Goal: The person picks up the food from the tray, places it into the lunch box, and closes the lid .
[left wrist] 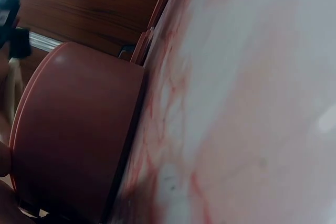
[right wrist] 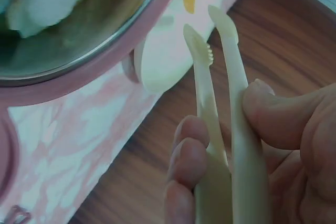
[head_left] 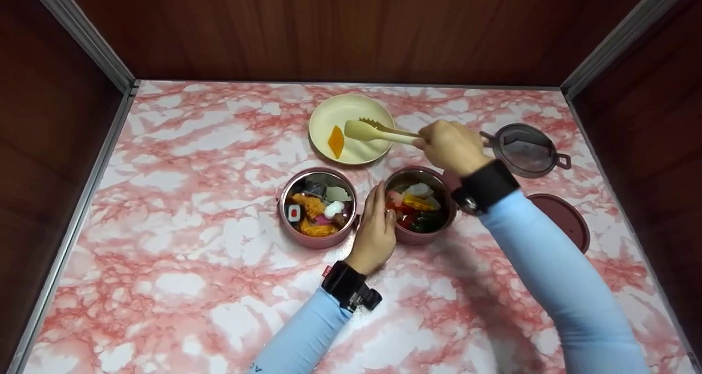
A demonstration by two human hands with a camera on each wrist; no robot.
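My right hand (head_left: 452,146) grips cream serving tongs (head_left: 359,131) over a pale yellow plate (head_left: 350,104). The tips stand apart in the right wrist view, with nothing between them. One flat orange piece (head_left: 336,142) lies on the plate's left side. My left hand (head_left: 375,239) rests with straight fingers against the near left side of the right pink pot (head_left: 419,239). That pot holds play-food pieces in white, yellow, red and dark green. The left wrist view shows the pot's outer wall (left wrist: 79,129) and fingers (left wrist: 5,158) at its rim.
Left of my left hand stands a second pink pot (head_left: 318,243) with mixed food pieces, including a sushi roll (head_left: 294,213). On the right lie a see-through lid (head_left: 526,150) with side handles and a dark red round lid (head_left: 562,217). Wooden walls (head_left: 351,28) bound the marbled table (head_left: 192,209).
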